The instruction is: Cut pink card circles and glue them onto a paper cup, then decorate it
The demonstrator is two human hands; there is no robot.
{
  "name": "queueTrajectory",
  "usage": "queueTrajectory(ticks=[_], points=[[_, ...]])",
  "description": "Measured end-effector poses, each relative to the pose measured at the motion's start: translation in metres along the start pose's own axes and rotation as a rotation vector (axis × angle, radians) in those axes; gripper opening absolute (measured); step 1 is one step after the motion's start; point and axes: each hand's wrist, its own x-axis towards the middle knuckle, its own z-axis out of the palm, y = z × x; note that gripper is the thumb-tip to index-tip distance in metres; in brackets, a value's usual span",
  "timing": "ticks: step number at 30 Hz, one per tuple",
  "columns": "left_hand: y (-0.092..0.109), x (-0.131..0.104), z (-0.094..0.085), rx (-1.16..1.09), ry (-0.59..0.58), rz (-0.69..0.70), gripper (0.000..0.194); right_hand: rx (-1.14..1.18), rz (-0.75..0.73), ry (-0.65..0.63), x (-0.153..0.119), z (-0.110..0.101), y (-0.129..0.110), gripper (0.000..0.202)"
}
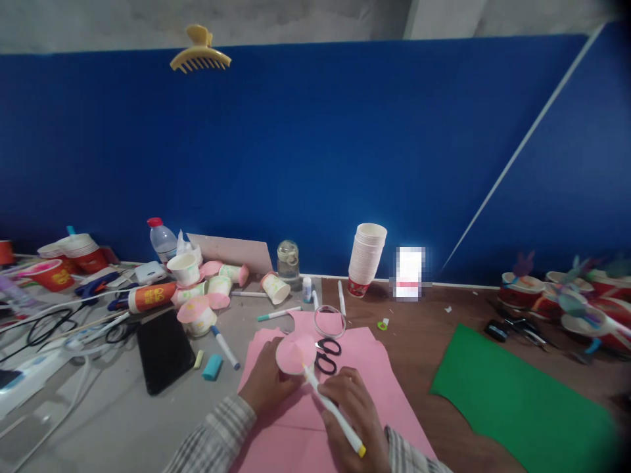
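Note:
My left hand (270, 376) is closed around the edge of a round pink paper disc (294, 355). The disc looks like the pink rounds on the paper cups to the left; what lies beneath it is mostly hidden. A white marker with a yellow end (338, 415) is gripped in my right hand (355, 410), its tip touching the lower right edge of the disc. Just beyond my hands, black-handled scissors (327, 357) rest on large pink paper sheets (389, 381). A clear round ring (330, 322) lies at the sheets' far edge.
Paper cups with pink rounds (197, 312) crowd the left, near a black phone (165, 351), a blue eraser (212, 367) and cables. At the back stand a glass jar (288, 264) and a cup stack (367, 256). Green paper (517, 401) lies right.

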Motion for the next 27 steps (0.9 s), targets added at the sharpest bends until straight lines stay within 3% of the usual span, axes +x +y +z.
queueTrajectory(ticks=[8, 11, 17, 22, 27], points=[[-0.001, 0.001, 0.0, 0.018, -0.025, 0.029, 0.038, 0.053, 0.029, 0.2, -0.005, 0.006, -0.006, 0.021], [0.0, 0.001, 0.0, 0.024, -0.028, 0.019, 0.036, 0.033, 0.035, 0.117, -0.004, 0.005, -0.005, 0.023], [0.004, 0.0, -0.001, 0.02, -0.014, 0.069, 0.038, -0.042, -0.11, -0.11, 0.005, -0.002, -0.002, 0.036], [0.007, 0.0, -0.002, 0.026, -0.015, 0.089, 0.03, -0.07, -0.119, -0.126, 0.006, -0.002, -0.001, 0.036], [0.003, 0.001, 0.0, 0.001, -0.001, 0.048, 0.037, -0.036, -0.077, -0.081, 0.003, -0.002, -0.003, 0.03]])
